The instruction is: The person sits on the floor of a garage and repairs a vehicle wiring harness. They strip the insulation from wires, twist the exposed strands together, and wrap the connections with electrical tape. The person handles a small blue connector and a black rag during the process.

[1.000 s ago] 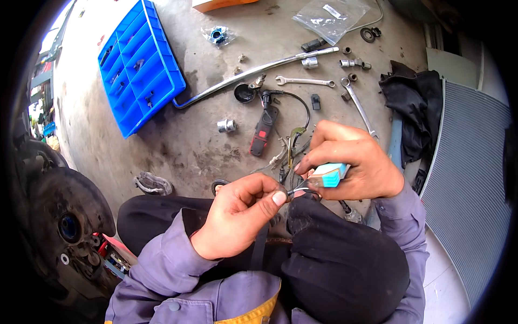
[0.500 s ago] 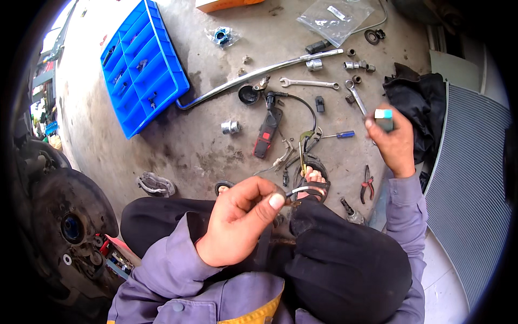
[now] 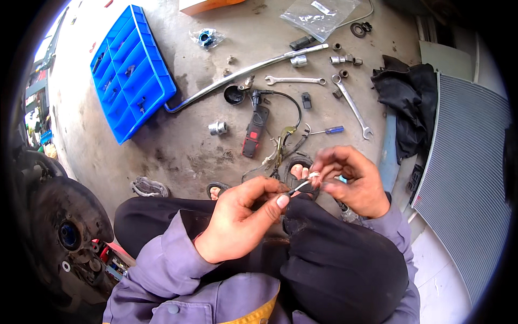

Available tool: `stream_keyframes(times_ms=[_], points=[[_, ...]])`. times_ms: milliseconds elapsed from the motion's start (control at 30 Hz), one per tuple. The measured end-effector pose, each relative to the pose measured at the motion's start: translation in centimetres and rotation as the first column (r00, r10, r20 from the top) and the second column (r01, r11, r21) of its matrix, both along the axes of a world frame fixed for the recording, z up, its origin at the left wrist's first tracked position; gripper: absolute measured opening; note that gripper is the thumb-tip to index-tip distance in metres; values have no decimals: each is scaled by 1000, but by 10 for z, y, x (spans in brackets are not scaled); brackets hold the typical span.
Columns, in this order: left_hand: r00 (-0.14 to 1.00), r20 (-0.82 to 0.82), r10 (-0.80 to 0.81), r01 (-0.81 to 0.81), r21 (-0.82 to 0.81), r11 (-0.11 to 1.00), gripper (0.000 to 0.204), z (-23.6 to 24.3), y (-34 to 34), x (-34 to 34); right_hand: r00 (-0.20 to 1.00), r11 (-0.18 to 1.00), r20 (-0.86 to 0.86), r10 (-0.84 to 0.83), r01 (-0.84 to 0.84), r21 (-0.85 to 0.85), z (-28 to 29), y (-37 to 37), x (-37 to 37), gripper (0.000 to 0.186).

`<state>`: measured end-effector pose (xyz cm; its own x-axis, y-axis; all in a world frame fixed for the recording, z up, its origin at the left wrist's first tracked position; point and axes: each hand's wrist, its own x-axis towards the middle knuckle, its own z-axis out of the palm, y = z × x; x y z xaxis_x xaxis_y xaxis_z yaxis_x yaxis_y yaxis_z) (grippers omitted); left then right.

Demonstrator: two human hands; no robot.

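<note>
While the left hand [image 3: 237,218] pinches a cable [image 3: 300,187] and the right hand [image 3: 360,184] curls, grip unclear, a blue tray [image 3: 155,58] holds parts [image 3: 130,70].

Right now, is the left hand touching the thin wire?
Touching. The head view shows the left hand pinching the wire, which sticks out past the thumb.

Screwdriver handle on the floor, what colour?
The screwdriver handle is blue, seen best in the head view.
</note>
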<state>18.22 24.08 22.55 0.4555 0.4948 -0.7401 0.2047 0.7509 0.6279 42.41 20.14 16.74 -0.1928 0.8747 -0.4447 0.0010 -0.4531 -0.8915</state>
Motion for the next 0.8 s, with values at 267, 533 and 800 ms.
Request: stream_keyframes(times_ms=[267, 533, 800], points=[[980, -113, -166, 190, 258, 947, 18, -3, 3, -1, 811, 977, -551, -197, 118, -177, 1, 7, -16, 27], [996, -46, 72, -46, 427, 903, 22, -4, -2, 18, 936, 993, -350, 32, 9, 114, 1, 15, -14, 19], [949, -314, -12, 270, 797, 541, 21, -16, 10, 20, 993, 940, -114, -44, 80, 331, 1, 16, -25, 26]])
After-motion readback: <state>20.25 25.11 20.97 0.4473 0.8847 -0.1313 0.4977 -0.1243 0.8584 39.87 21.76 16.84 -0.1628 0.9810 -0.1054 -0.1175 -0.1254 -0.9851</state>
